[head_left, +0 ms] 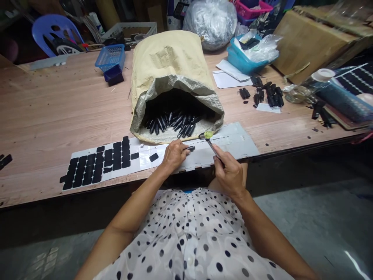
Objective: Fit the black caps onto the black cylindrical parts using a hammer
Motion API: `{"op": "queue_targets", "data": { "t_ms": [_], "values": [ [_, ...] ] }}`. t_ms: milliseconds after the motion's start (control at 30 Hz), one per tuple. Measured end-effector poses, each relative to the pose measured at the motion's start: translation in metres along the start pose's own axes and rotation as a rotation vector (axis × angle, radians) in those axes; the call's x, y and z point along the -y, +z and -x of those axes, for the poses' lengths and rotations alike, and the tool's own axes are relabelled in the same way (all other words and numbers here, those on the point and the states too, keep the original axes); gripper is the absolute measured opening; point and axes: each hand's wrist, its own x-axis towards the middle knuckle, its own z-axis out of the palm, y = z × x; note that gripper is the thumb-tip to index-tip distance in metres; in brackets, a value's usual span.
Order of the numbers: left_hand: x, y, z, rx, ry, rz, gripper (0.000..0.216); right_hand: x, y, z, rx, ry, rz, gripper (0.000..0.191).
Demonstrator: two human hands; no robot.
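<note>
While the left hand [174,154] pinches a small black plastic piece [190,148] at six o'clock of the open tan woven sack [171,62], the right hand [230,173] clamps a thin metal tool [214,149] whose tip could slip and jab those fingers.

Your left hand [174,154] covers most of the small black piece [190,148], shape unclear. Tool [213,148] handle buried in your right hand [230,173]. Sack [171,74] depths too dark. Black bits [5,160] cut by left edge.
</note>
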Motion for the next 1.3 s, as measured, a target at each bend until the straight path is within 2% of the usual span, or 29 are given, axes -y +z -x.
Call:
{"op": "queue_targets", "data": {
  "t_ms": [100,200,333,467,567,833,1100,1300],
  "values": [
    [-0.002,-0.008,0.004,-0.002,-0.148,0.262,0.008,-0.008,-0.003,-0.006,-0.035,0.076,0.063,0.049],
    [-0.006,-0.016,0.012,0.048,-0.301,0.537,0.019,-0.024,-0.005,-0.010,-0.062,0.160,0.194,0.050],
    [-0.009,-0.020,0.021,0.153,-0.399,0.767,0.031,-0.048,-0.004,-0.017,-0.077,0.228,0.338,0.050],
    [-0.009,-0.019,0.025,0.200,-0.470,0.858,0.036,-0.064,0.001,-0.029,-0.152,0.279,0.416,0.046],
    [-0.007,-0.017,0.026,0.214,-0.520,0.897,0.036,-0.071,0.008,-0.037,-0.158,0.311,0.432,0.043],
    [-0.009,-0.015,0.033,0.311,-0.672,1.185,0.027,-0.076,0.021,-0.039,-0.199,0.278,0.418,0.040],
    [-0.012,-0.011,0.037,0.325,-0.734,1.335,0.013,-0.078,0.025,-0.048,-0.179,0.284,0.441,0.039],
    [-0.011,-0.012,0.040,0.319,-0.841,1.544,0.020,-0.084,0.031,-0.066,-0.206,0.330,0.384,0.039]
  ]
}}
